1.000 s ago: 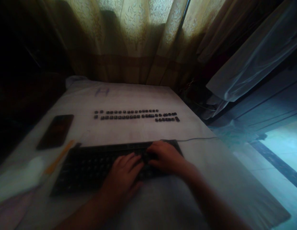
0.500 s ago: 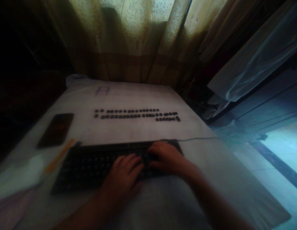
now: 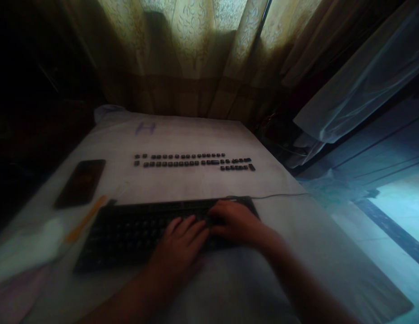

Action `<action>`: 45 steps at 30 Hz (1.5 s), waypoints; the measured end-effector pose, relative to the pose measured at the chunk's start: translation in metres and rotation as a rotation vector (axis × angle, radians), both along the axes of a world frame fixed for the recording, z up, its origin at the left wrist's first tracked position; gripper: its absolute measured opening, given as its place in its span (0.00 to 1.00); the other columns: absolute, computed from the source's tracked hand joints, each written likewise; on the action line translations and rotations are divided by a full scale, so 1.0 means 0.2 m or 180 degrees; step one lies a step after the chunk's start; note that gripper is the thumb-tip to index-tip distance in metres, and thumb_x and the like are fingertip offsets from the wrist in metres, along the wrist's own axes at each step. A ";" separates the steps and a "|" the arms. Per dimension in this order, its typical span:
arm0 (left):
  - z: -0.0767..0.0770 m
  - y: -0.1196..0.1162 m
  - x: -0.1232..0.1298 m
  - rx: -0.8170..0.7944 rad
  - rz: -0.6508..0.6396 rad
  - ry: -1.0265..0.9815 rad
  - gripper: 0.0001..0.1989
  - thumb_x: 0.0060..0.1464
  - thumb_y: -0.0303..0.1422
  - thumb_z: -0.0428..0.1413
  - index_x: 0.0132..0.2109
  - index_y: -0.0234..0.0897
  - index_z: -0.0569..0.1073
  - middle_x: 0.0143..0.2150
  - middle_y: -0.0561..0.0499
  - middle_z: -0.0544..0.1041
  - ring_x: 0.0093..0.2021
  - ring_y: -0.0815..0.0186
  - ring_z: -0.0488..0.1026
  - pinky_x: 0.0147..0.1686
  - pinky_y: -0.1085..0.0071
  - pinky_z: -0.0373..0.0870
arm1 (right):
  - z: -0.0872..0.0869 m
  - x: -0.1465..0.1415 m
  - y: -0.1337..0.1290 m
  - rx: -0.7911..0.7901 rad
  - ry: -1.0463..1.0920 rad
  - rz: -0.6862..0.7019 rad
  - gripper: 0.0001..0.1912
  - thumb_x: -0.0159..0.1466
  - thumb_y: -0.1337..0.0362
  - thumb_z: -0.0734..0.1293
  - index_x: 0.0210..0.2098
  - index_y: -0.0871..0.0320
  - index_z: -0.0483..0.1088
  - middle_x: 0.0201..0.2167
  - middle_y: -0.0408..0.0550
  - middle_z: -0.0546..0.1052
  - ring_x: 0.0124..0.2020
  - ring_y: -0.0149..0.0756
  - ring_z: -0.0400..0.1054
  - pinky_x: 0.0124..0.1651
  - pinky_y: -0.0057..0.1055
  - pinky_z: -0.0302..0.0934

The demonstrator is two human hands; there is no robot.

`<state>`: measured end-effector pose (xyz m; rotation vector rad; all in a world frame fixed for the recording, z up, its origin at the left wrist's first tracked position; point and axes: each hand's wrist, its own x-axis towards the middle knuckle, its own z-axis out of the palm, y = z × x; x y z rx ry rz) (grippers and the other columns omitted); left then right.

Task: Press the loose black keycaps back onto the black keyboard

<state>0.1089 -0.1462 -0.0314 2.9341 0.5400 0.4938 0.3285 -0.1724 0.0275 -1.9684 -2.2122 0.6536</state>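
Note:
A black keyboard lies across the cloth-covered table in front of me. My left hand rests on its middle part, fingers stretched out over the keys. Close beside it, my right hand is over the keyboard's right end with its fingers curled and thumb drawn in. Whatever its fingertips pinch, if anything, is too dark and blurred to name. Beyond the keyboard, loose black keycaps lie in rows on the cloth.
A dark phone lies on the left, near a yellow-handled tool. White material and pink cloth are at the near left. A cable runs right from the keyboard. Curtains hang behind the white-covered table.
My left hand has slid slightly right along the keyboard, closer to my right hand. The right hand stays in nearly the same place, and the keycap rows look the same.

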 end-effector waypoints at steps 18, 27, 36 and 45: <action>-0.04 -0.05 -0.01 0.0228 0.0028 -0.0347 0.16 0.64 0.30 0.51 0.57 0.35 0.72 0.53 0.44 0.78 0.55 0.54 0.73 0.57 0.53 0.66 | -0.11 0.02 -0.09 0.0394 0.0521 -0.0323 0.16 0.59 0.70 0.71 0.48 0.59 0.77 0.44 0.52 0.79 0.46 0.41 0.73 0.51 0.37 0.65; -0.04 -0.07 0.00 0.0329 0.0071 -0.0439 0.15 0.67 0.29 0.48 0.54 0.34 0.74 0.52 0.43 0.79 0.54 0.55 0.73 0.56 0.53 0.69 | -0.14 0.01 -0.08 0.0407 0.0459 -0.0422 0.15 0.62 0.70 0.69 0.49 0.55 0.77 0.45 0.50 0.79 0.45 0.39 0.73 0.50 0.37 0.66; -0.04 -0.06 0.00 0.0420 0.0043 -0.0502 0.15 0.68 0.28 0.46 0.54 0.33 0.74 0.51 0.43 0.79 0.52 0.55 0.74 0.56 0.54 0.69 | -0.10 -0.03 -0.07 0.0354 0.0327 -0.0506 0.13 0.63 0.66 0.70 0.47 0.57 0.78 0.43 0.50 0.79 0.43 0.40 0.74 0.48 0.35 0.65; -0.03 -0.06 0.00 0.0378 -0.0016 -0.0566 0.15 0.67 0.26 0.46 0.52 0.34 0.75 0.50 0.43 0.79 0.51 0.55 0.75 0.54 0.53 0.69 | -0.05 -0.05 -0.01 0.0059 0.0101 -0.0669 0.10 0.62 0.61 0.71 0.42 0.55 0.80 0.41 0.49 0.80 0.41 0.41 0.74 0.45 0.35 0.64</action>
